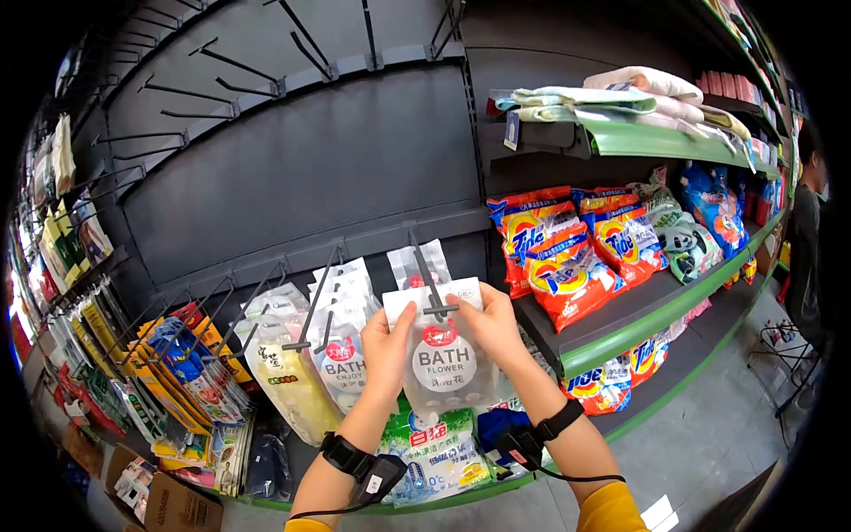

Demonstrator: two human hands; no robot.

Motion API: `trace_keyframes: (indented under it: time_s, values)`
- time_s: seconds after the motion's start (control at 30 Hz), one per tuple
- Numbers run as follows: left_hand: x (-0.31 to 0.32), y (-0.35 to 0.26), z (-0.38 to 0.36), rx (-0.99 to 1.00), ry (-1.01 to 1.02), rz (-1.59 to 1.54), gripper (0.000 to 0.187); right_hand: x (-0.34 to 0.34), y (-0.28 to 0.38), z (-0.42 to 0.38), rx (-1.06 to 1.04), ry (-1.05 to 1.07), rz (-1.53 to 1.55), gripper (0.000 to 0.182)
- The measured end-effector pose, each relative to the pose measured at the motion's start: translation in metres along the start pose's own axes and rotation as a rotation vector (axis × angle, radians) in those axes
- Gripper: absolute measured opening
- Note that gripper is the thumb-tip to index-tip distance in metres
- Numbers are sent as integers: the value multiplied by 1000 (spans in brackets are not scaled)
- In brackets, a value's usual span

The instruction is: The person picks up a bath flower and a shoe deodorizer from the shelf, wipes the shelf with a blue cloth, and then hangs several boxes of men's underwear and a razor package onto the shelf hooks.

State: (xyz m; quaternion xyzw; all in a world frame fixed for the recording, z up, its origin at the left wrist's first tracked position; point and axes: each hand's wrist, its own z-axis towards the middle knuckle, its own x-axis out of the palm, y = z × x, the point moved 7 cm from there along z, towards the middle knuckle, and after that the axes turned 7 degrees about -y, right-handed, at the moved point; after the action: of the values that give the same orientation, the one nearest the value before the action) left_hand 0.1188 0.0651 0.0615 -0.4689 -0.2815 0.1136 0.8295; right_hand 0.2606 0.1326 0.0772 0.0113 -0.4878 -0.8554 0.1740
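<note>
A clear bag of bath flower [448,390] with a white header card hangs between my hands at a metal display hook [424,266]. My left hand [387,350] pinches the card's left side, thumb in front. On the right side of the card, my right hand [490,330] has the same thumb-in-front grip. The hook's crosswise tip shows in front of the card, between my thumbs. Farther back on this hook hangs another similar pack [409,264]. Just left of my left hand, several matching packs [344,362] hang on neighbouring hooks.
Orange Tide detergent bags [572,275] lie on the green-edged shelf [638,324] at right, below folded towels [620,102]. A white-green detergent bag [434,461] sits under my hands. Metal hooks jut out at left. A cardboard box [182,507] stands lower left; a person [805,230] is far right.
</note>
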Motion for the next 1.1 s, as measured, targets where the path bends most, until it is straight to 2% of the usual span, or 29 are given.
trace_keyframes:
  time_s: [0.13,0.23,0.4,0.47,0.5,0.53,0.57,0.6,0.67,0.73,0.8,0.87,0.93,1.0,1.07,1.1]
  values:
    - [-4,21,32,-46,-38,47,17,2,-18,33,-113,-86,-140,21]
    - [-2,26,42,-20,-133,128,17,5,-23,43,-98,-92,-180,22]
    - [-7,27,38,-4,-162,161,19,7,-23,37,-29,-66,-143,19]
    - [-4,29,33,-62,-94,114,30,6,-24,40,12,-37,-142,23]
    - [-5,31,27,-70,-97,120,30,5,-18,38,-62,-51,-200,29]
    - [-4,25,20,46,-72,213,41,4,-10,33,-137,-64,-259,35]
    - [-2,19,13,163,-46,305,54,1,-4,27,-205,-114,-364,51]
    - [-8,16,-1,154,-48,310,54,0,0,18,-195,-112,-364,51]
    - [-4,-7,-44,382,178,537,68,-7,35,-12,-466,-189,-464,58]
    - [-6,-10,-77,257,466,382,67,-16,42,-34,-446,-146,-467,56]
    - [-18,-2,-89,252,448,409,61,-16,33,-56,-467,-4,-408,50]
    - [-23,14,-102,156,572,393,60,-18,15,-74,-370,44,-366,44]
    - [-29,19,-109,188,536,492,54,-11,-3,-93,-281,120,-358,43]
    - [-30,37,-121,63,606,482,53,5,-6,-114,-313,231,-355,42]
    - [-35,42,-140,48,663,476,54,23,-21,-133,-377,355,-404,36]
    - [-43,46,-146,-45,678,504,53,28,-31,-137,-356,368,-401,34]
